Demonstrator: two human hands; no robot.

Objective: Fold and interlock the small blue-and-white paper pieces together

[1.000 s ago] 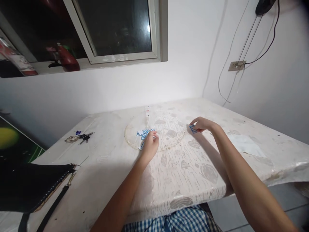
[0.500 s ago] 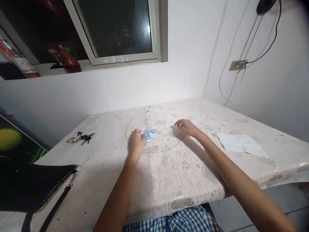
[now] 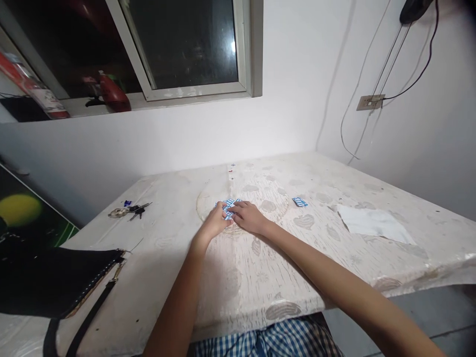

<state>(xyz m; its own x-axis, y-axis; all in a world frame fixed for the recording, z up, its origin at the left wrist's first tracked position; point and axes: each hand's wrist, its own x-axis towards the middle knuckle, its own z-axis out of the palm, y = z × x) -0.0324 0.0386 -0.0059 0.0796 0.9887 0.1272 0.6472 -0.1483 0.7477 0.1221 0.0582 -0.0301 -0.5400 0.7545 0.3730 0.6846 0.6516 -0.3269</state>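
Note:
A small heap of white cards with blue markings (image 3: 229, 203) lies on the patterned tablecloth in the middle of the table. My left hand (image 3: 213, 224) rests at the heap's left side, thumb apart from the fingers, which touch the cards. From the right, my right hand (image 3: 250, 217) reaches over with its fingers stretched out flat on the same cards. Both hands cover part of the heap, so its lower edge is partly hidden. A single blue-and-white card (image 3: 299, 202) lies apart, to the right of my right hand.
A white cloth or paper (image 3: 375, 224) lies at the right. Keys (image 3: 137, 211) are at the left, behind a black bag (image 3: 63, 282) with a strap. Behind the table stands a wall with a window (image 3: 186, 44) and a socket (image 3: 371, 102) with cables.
My right hand has moved left from the bare tablecloth onto the heap of cards. A single card now shows at the right. My left hand stays beside the heap.

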